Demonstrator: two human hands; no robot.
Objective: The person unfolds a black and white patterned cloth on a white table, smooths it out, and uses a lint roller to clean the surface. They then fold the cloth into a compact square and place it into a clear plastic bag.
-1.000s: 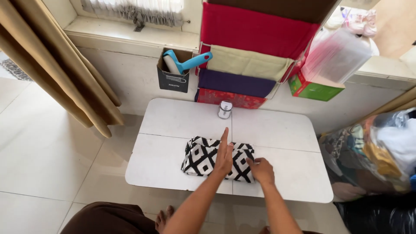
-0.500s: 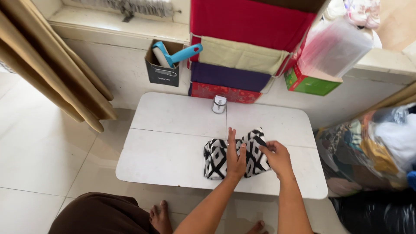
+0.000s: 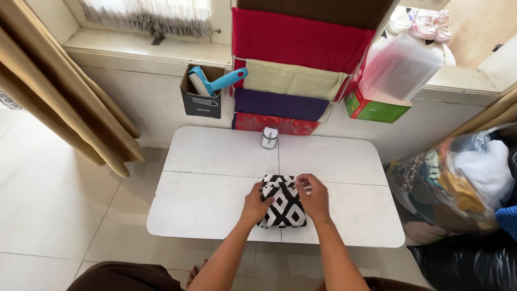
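Folded black-and-white patterned cloth (image 3: 283, 203) lies near front middle of white worktop (image 3: 210, 178); left hand (image 3: 256, 203) grips its left edge, right hand (image 3: 313, 196) pinches its right upper edge, cloth between both hands; small tin (image 3: 269, 137) behind

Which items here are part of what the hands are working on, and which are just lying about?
In hand:
- black-and-white patterned cloth, folded small
- left hand and right hand, both on it
- white table under it

Lying about:
- small tin
- lint roller in its box
- green box
- bag of clothes
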